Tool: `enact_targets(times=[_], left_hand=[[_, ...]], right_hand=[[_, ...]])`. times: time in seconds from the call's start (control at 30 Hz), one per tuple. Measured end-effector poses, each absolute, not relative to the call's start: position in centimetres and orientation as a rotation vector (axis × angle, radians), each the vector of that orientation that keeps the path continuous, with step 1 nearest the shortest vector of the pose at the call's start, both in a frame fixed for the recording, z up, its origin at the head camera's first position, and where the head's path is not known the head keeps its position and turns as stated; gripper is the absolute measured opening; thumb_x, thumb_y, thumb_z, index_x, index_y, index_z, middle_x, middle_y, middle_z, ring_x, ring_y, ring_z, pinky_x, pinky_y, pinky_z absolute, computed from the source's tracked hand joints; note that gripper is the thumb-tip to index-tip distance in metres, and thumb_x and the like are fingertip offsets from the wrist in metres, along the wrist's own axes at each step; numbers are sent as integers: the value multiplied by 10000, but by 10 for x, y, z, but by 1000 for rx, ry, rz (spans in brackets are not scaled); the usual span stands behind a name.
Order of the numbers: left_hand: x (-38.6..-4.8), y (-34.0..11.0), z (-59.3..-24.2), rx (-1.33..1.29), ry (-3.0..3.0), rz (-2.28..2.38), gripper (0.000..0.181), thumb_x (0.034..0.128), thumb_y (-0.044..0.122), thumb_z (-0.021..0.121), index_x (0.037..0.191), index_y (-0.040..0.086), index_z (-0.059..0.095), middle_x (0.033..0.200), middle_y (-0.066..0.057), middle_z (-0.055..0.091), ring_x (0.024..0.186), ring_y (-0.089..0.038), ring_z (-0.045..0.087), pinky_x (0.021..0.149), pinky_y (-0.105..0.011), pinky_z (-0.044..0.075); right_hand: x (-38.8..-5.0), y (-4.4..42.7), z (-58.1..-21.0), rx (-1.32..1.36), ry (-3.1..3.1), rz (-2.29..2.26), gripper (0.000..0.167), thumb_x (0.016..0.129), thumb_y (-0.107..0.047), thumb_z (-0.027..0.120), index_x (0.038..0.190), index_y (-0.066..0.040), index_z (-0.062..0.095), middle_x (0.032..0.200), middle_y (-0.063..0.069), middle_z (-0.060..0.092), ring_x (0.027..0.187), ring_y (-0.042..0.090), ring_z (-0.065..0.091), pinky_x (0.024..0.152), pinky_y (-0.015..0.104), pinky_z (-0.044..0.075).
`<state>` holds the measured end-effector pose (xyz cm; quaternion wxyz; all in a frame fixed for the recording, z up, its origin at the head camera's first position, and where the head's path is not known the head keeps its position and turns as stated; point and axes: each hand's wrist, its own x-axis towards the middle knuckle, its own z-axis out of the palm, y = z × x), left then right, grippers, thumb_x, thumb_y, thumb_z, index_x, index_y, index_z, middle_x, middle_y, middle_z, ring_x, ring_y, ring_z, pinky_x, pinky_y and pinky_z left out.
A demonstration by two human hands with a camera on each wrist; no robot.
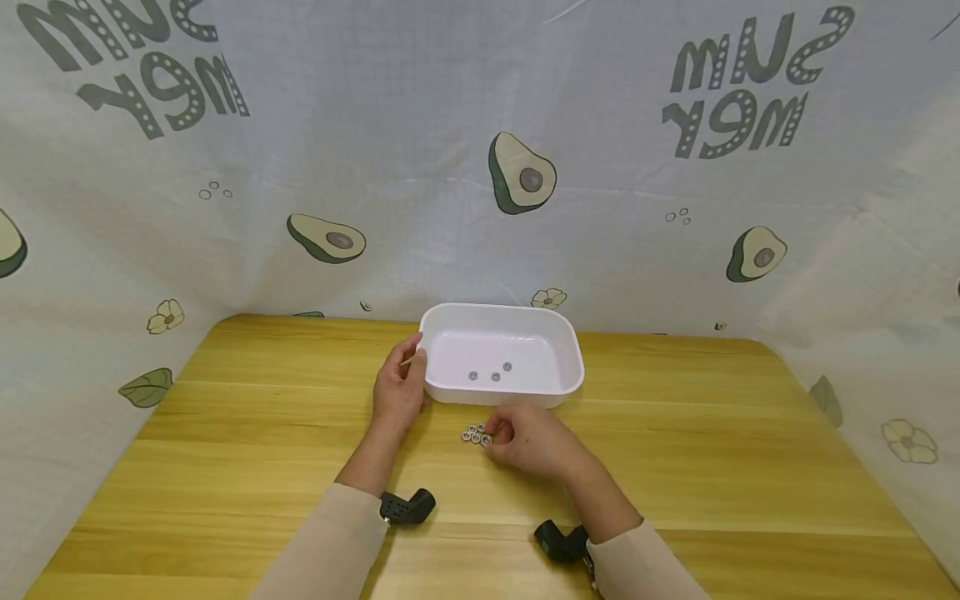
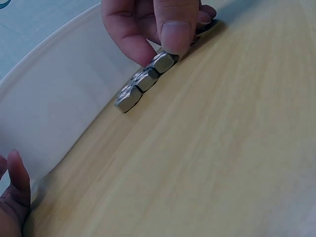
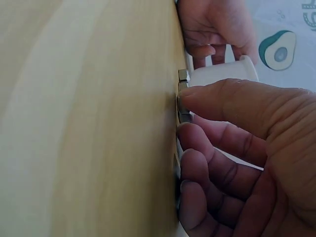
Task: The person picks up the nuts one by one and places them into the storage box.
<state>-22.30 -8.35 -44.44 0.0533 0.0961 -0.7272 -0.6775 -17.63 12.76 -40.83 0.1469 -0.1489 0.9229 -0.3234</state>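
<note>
A wooden table (image 1: 712,433) bore a white tub (image 1: 498,319), probably light and stiff, easiest held by its rim. The left hand (image 1: 399,387) was curled about the tub's left end. The right hand (image 1: 534,437), low on the wood just in front, pinched a nut (image 1: 486,440) between thumb and forefinger, at the edge of a tight cluster (image 1: 476,438). Three loose nuts (image 1: 496,377) lay inside the tub. Such metal pieces seemed hard, sturdy and slick, best taken across opposite flat sides.
</note>
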Motion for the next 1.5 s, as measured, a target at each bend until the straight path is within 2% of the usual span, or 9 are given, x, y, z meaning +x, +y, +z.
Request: enact_targets(times=[0.3, 0.63, 1.13, 1.5], left_hand=[[-223, -83, -444, 305, -2215, -2060, 391, 1060, 380, 504, 1442, 319, 560, 1399, -57, 589, 823, -193, 555, 567, -245, 497], [-223, -83, -444, 317, -2212, -2062, 385, 1064, 364, 505, 1440, 310, 566, 1410, -64, 587, 917, -200, 567, 572, -244, 499], [-222, -83, -444, 311, -2214, -2071, 383, 1064, 371, 505, 1441, 330, 560, 1397, -58, 592, 856, -192, 558, 574, -243, 501], [-223, -82, -444, 327, -2212, -2074, 379, 1062, 368, 512, 1435, 335, 562, 1392, -44, 584, 882, -200, 558, 570, -240, 504]], right_hand=[[-175, 124, -410, -426, 2720, -851, 138, 834, -174, 807, 897, -154, 685, 718, -53, 595, 656, 111, 531, 626, 256, 432], [-175, 122, -410, -463, 2744, -827, 128, 833, -178, 802, 865, -164, 679, 705, -60, 582, 655, 107, 525, 616, 251, 423], [-173, 122, -401, -452, 2766, -821, 100, 841, -185, 785, 865, -162, 691, 704, -55, 585, 652, 112, 531, 612, 252, 439], [-171, 126, -390, -458, 2843, -853, 75, 836, -220, 755, 865, -200, 688, 709, -92, 598, 661, 94, 542, 639, 264, 465]])
